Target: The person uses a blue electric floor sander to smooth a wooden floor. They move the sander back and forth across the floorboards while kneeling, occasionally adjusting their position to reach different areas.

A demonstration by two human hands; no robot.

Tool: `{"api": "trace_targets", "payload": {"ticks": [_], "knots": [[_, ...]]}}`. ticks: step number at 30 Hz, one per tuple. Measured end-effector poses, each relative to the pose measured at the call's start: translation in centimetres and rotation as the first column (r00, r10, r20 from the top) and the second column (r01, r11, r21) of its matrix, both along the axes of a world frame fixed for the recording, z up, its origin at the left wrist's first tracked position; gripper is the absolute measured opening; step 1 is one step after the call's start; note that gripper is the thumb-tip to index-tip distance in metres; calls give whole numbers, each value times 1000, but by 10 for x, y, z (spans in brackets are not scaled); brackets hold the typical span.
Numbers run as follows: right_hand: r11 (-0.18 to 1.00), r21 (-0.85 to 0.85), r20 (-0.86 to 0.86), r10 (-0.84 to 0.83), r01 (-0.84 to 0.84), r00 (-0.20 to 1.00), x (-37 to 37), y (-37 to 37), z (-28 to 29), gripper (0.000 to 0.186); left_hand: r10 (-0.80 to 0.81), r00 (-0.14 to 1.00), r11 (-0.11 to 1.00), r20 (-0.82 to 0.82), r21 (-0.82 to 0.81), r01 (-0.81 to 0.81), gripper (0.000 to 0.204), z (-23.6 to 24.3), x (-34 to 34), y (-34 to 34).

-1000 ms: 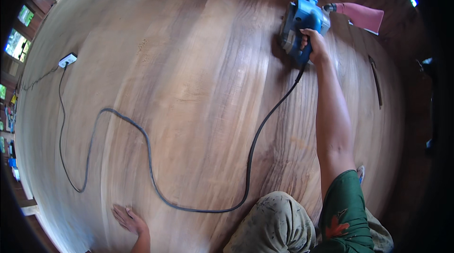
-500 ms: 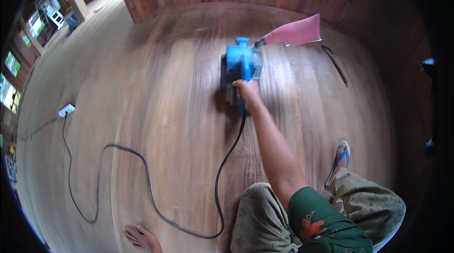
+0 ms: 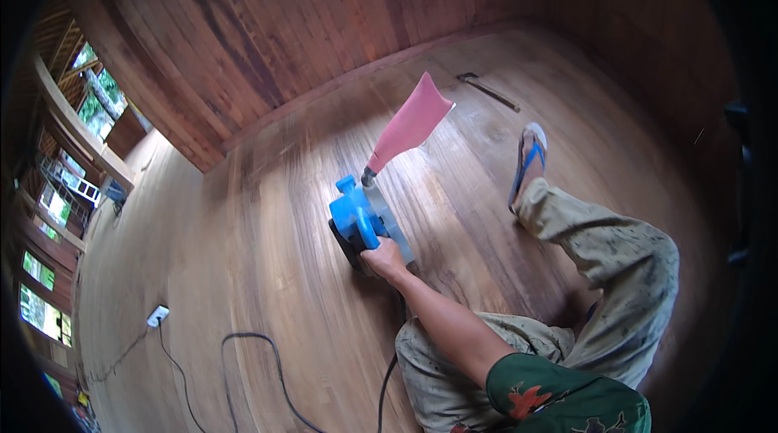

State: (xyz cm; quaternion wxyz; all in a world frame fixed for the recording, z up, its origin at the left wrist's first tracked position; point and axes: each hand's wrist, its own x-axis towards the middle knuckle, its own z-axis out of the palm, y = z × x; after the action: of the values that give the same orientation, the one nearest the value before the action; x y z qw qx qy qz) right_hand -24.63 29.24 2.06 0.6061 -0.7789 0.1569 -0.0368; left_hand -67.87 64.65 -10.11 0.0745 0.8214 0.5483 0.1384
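Note:
My right hand [image 3: 383,257] is closed around the rear handle of a blue belt sander [image 3: 348,213]. The sander rests on the wooden plank floor [image 3: 267,271], its body angled toward the far left. From its far side a pink cloth dust bag [image 3: 412,127] sticks out, puffed up and pointing away from me. A dark power cord [image 3: 278,358] trails from behind the sander, partly hidden by my arm and knee, and loops to the left. My left hand is out of the picture.
The cord meets a white socket block [image 3: 158,316] on the floor at left. Beyond the dust bag lies a hammer-like tool [image 3: 490,93] with a long handle. My sandalled foot [image 3: 531,159] is at right. A plank wall [image 3: 324,36] bounds the far side; a ladder [image 3: 81,184] stands far left.
My right hand has drawn the sander nearer to me, and it now sits at a different angle. The view has turned and shifted. My left hand, flat on the floor before, has left the picture.

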Motion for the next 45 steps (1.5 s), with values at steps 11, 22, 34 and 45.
{"api": "trace_targets", "payload": {"ticks": [11,22,34,45], "knots": [[992,84,-81,104,-97,991,50,-68,0,31,-785,437,267,440,-397,878,73,115,98,-274],[984,17,2,176,-176,984,58,-125,-10,41,-414,555,52,721,-590,806,77,150,447,-361],[960,170,57,214,-221,975,-2,-137,-10,79,-335,619,-108,710,-682,724,45,136,463,-382],[991,127,181,-60,37,982,-99,-240,-18,39,-178,577,179,797,-551,815,32,92,436,-426]]}}
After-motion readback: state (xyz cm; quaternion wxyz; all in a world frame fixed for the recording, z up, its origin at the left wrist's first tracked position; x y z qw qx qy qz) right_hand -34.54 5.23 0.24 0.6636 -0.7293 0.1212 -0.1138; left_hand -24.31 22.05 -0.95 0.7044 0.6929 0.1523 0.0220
